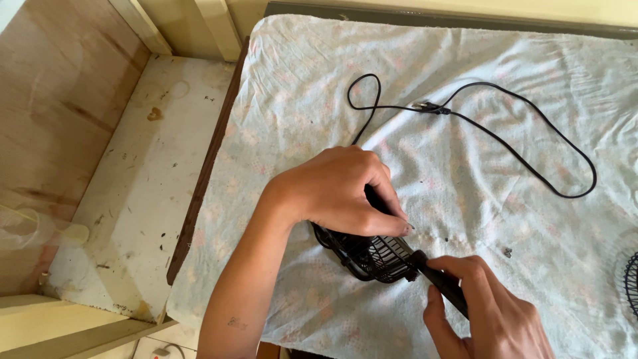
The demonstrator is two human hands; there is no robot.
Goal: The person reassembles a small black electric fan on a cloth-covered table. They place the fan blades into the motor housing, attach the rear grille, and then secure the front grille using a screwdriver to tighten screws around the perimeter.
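The left hand clamps a small black wire-grille fan on a pale floral cloth. The right hand's grip pinches a black-handled tool at the grille. A slip could jab the fingers just above the tip.

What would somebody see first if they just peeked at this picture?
Two hands in the middle: the left hand presses down on a small black wire-grille device, and the right hand grips a black tool handle against it. Behind them a black cord loops across the pale, crumpled cloth.
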